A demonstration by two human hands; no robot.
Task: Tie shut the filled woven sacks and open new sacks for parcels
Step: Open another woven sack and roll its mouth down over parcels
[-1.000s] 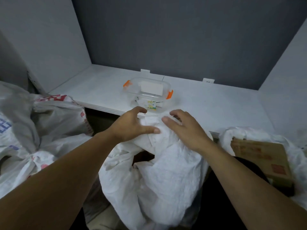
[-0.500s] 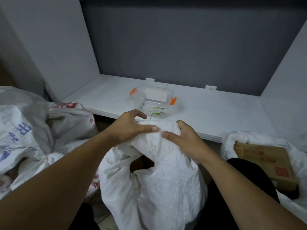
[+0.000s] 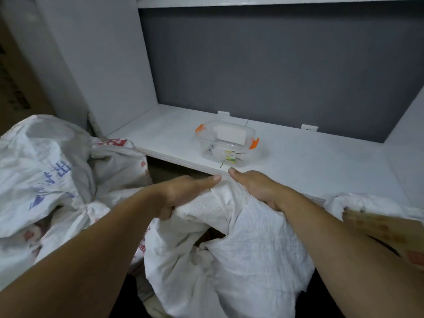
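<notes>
A white woven sack (image 3: pixel 241 249) stands in front of me below the shelf edge, its top bunched and crumpled. My left hand (image 3: pixel 183 191) grips the sack's top edge from the left, thumb stretched along the cloth. My right hand (image 3: pixel 254 187) grips the same top edge from the right, thumb pointing at the left thumb. The two thumbs nearly meet at the shelf's front edge. A dark gap shows in the sack's folds below my hands.
A printed, filled sack (image 3: pixel 46 175) lies at the left. Another white sack (image 3: pixel 358 203) holding a cardboard box (image 3: pixel 376 228) sits at the right. A clear plastic container (image 3: pixel 227 141) with orange clips stands on the white shelf (image 3: pixel 321 157). Grey walls enclose the alcove.
Both hands closed on the sack's top and pulled it up toward the shelf edge, thumbs drawing together. The view tilted upward.
</notes>
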